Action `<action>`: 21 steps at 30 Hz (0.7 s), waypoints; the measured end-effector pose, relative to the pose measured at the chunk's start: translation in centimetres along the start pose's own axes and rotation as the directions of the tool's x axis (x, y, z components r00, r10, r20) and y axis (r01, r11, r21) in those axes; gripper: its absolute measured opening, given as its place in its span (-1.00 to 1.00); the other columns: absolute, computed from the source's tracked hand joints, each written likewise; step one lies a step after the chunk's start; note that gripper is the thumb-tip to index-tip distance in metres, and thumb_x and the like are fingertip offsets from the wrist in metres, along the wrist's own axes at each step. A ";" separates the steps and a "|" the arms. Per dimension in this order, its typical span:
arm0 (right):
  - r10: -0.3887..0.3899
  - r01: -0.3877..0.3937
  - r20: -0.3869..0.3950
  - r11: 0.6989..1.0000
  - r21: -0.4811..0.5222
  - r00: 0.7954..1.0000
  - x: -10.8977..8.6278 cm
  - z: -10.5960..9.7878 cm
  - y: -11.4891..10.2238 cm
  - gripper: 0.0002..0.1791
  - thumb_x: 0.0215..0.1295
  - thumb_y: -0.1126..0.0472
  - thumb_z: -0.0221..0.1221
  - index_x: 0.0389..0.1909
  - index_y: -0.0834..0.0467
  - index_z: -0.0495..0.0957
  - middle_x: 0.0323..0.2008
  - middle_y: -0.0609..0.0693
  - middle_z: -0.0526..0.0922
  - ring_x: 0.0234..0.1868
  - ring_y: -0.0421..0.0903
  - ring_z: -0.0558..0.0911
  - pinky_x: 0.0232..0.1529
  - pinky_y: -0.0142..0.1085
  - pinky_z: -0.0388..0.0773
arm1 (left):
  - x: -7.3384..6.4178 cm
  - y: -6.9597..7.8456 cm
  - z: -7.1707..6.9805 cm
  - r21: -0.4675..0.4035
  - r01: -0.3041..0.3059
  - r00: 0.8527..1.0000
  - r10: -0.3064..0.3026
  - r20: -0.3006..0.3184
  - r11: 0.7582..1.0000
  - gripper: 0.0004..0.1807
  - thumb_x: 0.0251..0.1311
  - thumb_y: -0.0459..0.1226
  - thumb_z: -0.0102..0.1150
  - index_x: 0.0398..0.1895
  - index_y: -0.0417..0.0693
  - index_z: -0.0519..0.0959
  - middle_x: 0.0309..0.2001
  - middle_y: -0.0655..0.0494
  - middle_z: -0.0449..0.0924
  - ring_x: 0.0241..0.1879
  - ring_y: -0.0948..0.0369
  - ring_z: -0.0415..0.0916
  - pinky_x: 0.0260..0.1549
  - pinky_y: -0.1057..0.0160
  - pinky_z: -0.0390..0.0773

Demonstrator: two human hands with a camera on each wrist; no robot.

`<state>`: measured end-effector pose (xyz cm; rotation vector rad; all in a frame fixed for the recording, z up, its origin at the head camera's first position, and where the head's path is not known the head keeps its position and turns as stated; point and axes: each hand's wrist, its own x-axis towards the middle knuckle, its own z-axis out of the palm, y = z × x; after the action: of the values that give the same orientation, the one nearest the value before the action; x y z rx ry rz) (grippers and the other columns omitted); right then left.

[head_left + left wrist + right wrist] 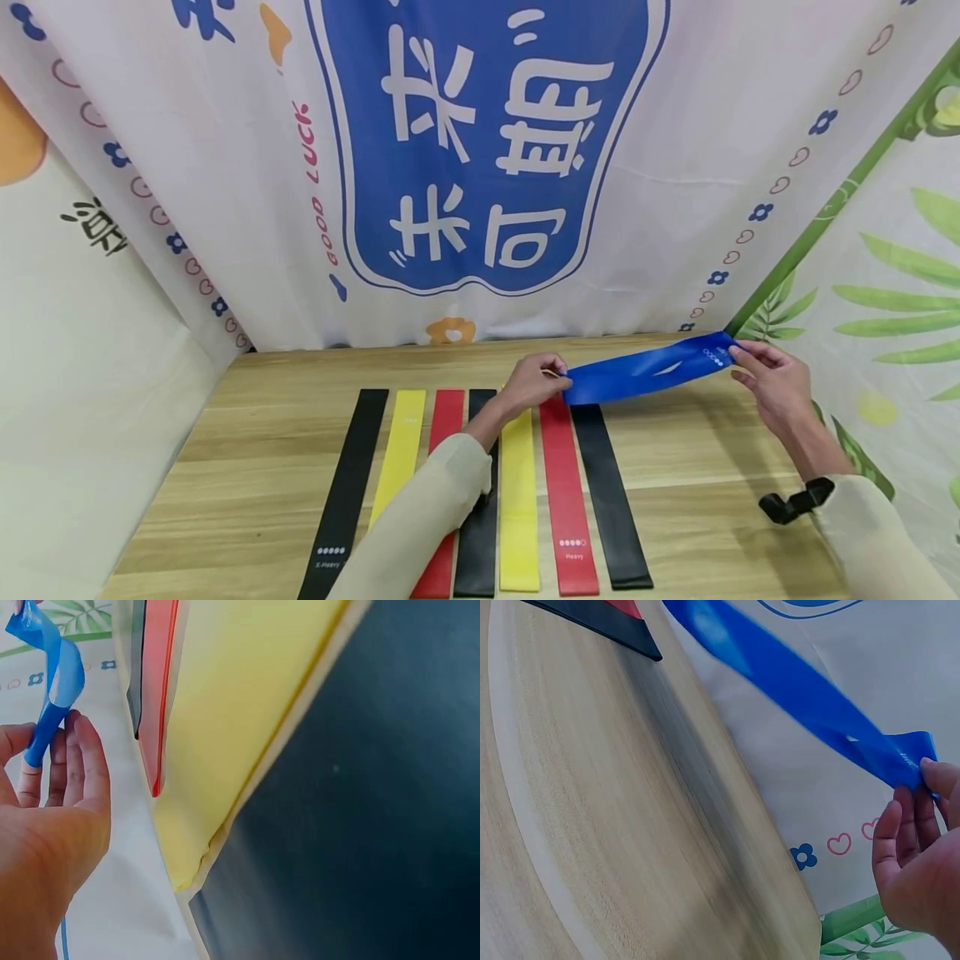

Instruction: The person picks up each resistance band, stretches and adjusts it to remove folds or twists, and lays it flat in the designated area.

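A blue resistance band is stretched between both hands, above the far right part of the table. My left hand pinches its left end; in the left wrist view the blue band looks twisted above the thumb and fingers. At the other end, marked with white dots, my right hand pinches the band between thumb and fingers. Below the left hand and forearm lie flat bands in a row: a red band, a black band and a yellow band are nearest. The left forearm hides parts of several others.
More bands lie to the left, among them a black one, a yellow one and a red one. They rest on a wooden table. A printed curtain hangs along the back edge, and leaf-patterned cloth on the right.
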<state>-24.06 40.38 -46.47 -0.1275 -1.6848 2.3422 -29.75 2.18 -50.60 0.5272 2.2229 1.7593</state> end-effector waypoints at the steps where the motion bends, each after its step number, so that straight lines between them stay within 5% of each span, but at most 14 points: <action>1: 0.009 -0.009 -0.015 1.000 -0.006 1.000 0.0 -0.1 -0.1 -0.91 0.38 0.43 0.34 -0.20 0.23 0.78 -0.33 -0.07 0.81 -0.31 -0.25 0.73 -0.32 -0.38 0.73 | -0.1 0.0 -0.1 -0.028 0.006 1.000 -0.006 0.003 1.000 -0.94 0.35 -0.36 0.33 -0.21 -0.16 0.63 -0.22 0.05 0.61 -0.22 -0.06 0.66 -0.11 0.02 0.75; 4: 0.038 -0.039 -0.055 0.999 -0.022 0.998 0.2 -0.4 -0.1 -0.93 0.40 0.37 0.34 -0.20 0.18 0.76 -0.33 -0.10 0.77 -0.30 -0.26 0.71 -0.33 -0.39 0.70 | -0.3 0.2 -0.3 -0.112 0.021 1.000 -0.019 0.014 0.993 -0.95 0.38 -0.39 0.31 -0.21 -0.16 0.61 -0.22 0.01 0.61 -0.13 -0.21 0.67 0.01 -0.17 0.72; 8: 0.051 -0.053 -0.083 0.998 -0.027 0.995 0.3 -0.4 -0.1 -0.95 0.41 0.35 0.34 -0.23 0.17 0.76 -0.35 -0.11 0.74 -0.30 -0.27 0.70 -0.33 -0.40 0.69 | -0.6 0.3 -0.6 -0.163 0.036 0.999 -0.031 0.029 0.986 -0.93 0.38 -0.39 0.32 -0.17 -0.18 0.61 -0.17 0.00 0.63 -0.13 -0.10 0.70 0.07 -0.20 0.69; 13: 0.059 -0.058 -0.035 0.998 0.039 0.998 0.4 -0.7 0.1 -0.91 0.44 0.37 0.29 -0.29 0.21 0.72 -0.33 -0.07 0.78 -0.28 -0.23 0.76 -0.24 -0.36 0.74 | -0.8 0.5 -0.9 -0.164 0.044 0.998 -0.037 0.044 0.985 -0.91 0.37 -0.38 0.33 -0.15 -0.18 0.61 -0.12 0.02 0.66 -0.20 0.14 0.68 0.10 -0.18 0.68; 21: 0.114 -0.115 0.016 0.990 0.088 0.993 0.5 -0.8 0.0 -0.96 0.47 0.37 0.26 -0.21 0.25 0.67 -0.30 0.01 0.81 -0.32 -0.14 0.79 -0.21 -0.30 0.77 | -1.2 0.6 -0.9 -0.117 0.028 0.999 -0.025 0.031 0.993 -0.91 0.37 -0.36 0.34 -0.15 -0.18 0.63 -0.21 0.02 0.67 -0.28 0.14 0.68 -0.02 -0.07 0.75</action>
<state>-24.33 41.23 -46.66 -0.2001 -1.6153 2.5004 -28.96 0.97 -49.86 0.4921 2.0822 1.8424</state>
